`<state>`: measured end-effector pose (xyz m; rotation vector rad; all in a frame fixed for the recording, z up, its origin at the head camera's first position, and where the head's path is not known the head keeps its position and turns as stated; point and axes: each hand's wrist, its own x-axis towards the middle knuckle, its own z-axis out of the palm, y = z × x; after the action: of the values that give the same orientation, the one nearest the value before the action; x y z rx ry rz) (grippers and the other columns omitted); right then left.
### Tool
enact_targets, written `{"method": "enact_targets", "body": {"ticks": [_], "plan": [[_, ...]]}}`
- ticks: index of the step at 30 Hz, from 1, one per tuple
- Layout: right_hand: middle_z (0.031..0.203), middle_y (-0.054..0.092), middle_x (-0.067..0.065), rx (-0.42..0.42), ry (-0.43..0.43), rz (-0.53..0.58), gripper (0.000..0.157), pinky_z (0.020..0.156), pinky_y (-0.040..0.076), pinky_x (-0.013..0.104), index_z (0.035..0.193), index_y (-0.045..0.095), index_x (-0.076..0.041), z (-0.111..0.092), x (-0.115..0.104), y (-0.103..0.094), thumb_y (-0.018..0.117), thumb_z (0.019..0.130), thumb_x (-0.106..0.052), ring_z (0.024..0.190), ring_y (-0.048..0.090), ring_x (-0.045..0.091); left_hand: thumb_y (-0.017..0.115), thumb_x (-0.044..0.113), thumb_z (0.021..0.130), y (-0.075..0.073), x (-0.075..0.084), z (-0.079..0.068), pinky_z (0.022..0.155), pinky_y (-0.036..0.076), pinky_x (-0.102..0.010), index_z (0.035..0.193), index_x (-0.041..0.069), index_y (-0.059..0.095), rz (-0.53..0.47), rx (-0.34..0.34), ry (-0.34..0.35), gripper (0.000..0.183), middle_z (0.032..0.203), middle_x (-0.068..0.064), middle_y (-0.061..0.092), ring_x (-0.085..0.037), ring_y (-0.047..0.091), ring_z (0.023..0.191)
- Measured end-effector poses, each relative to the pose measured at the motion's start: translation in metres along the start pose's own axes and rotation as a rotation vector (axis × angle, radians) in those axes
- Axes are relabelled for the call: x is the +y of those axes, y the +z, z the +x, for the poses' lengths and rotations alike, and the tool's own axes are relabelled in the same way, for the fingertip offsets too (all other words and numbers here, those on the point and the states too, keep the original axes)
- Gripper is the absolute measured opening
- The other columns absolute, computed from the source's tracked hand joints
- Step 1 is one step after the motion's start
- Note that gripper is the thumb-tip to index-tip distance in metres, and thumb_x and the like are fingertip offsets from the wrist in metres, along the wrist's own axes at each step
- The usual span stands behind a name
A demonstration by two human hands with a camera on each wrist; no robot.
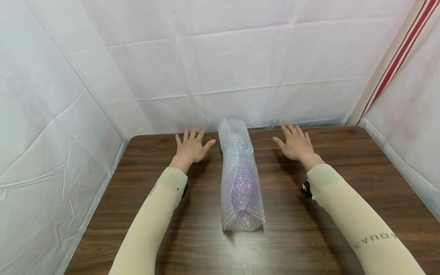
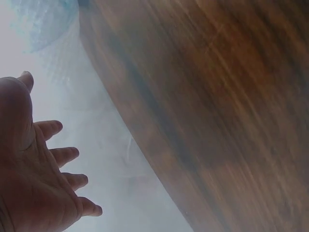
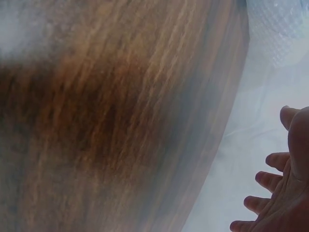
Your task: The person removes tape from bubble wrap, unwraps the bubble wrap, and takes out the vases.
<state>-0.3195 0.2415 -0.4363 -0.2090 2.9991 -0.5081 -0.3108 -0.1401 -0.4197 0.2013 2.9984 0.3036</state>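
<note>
We see a brown table (image 1: 288, 233) filling the lower half of the head view, its dark streaked grain running across, its two far corners rounded. A soft glare lies on the wood at the bottom centre.

White sheets enclose it: the back sheet (image 1: 237, 61) across the top of the frame, creased in a grid of folds, the left sheet (image 1: 41, 99) down the left edge, wrinkled, and the right sheet (image 1: 417, 103) at the right edge. A red stripe (image 1: 395, 68) slants down through the upper right.

At the centre of the frame lies the bundle (image 1: 242, 175), bubble wrap around something purplish, long and reaching up to the table's far edge. The wrap blurs what is inside.

To its left and right, near the far edge and apart from it, we see the left hand (image 1: 193, 147) and the right hand (image 1: 296, 146), both spread, fingers straight, holding nothing, with shadows on the wood below. Pale sleeves come in from the bottom corners.

In both wrist views the wood is blurred, its edge cutting diagonally against white.
</note>
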Motion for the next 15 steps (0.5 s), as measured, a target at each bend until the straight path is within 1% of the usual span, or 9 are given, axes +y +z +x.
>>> {"method": "enact_targets", "body": {"ticks": [6,10,15], "plan": [[0.174,0.003,0.018,0.000,-0.009,-0.001,0.080,0.123,0.002,0.072,0.168,0.008,-0.012,-0.004,-0.001,0.001,0.034,0.109,-0.059,0.159,-0.001,0.049,0.020,0.077,0.102,0.001,0.004,-0.005,0.123,-0.003,-0.072,0.168,0.029,0.009,-0.002,0.013,0.023,0.083,0.176,-0.011,0.004,-0.042,-0.005,0.161],[0.174,0.005,0.019,0.008,-0.026,-0.005,0.079,0.123,0.004,0.073,0.167,0.013,-0.009,-0.008,-0.003,0.002,0.035,0.109,-0.058,0.158,0.002,0.050,0.021,0.077,0.101,0.003,0.004,-0.007,0.123,-0.003,-0.073,0.168,0.029,0.009,-0.015,0.023,0.030,0.083,0.176,-0.010,0.006,-0.041,-0.005,0.162],[0.174,0.008,0.020,0.013,-0.053,-0.007,0.078,0.122,0.006,0.074,0.167,0.014,-0.009,-0.013,-0.008,0.001,0.035,0.109,-0.058,0.158,0.005,0.050,0.021,0.077,0.102,0.007,0.004,-0.011,0.123,-0.002,-0.074,0.168,0.029,0.009,-0.022,0.026,0.037,0.083,0.176,-0.010,0.007,-0.041,-0.005,0.161]]}}
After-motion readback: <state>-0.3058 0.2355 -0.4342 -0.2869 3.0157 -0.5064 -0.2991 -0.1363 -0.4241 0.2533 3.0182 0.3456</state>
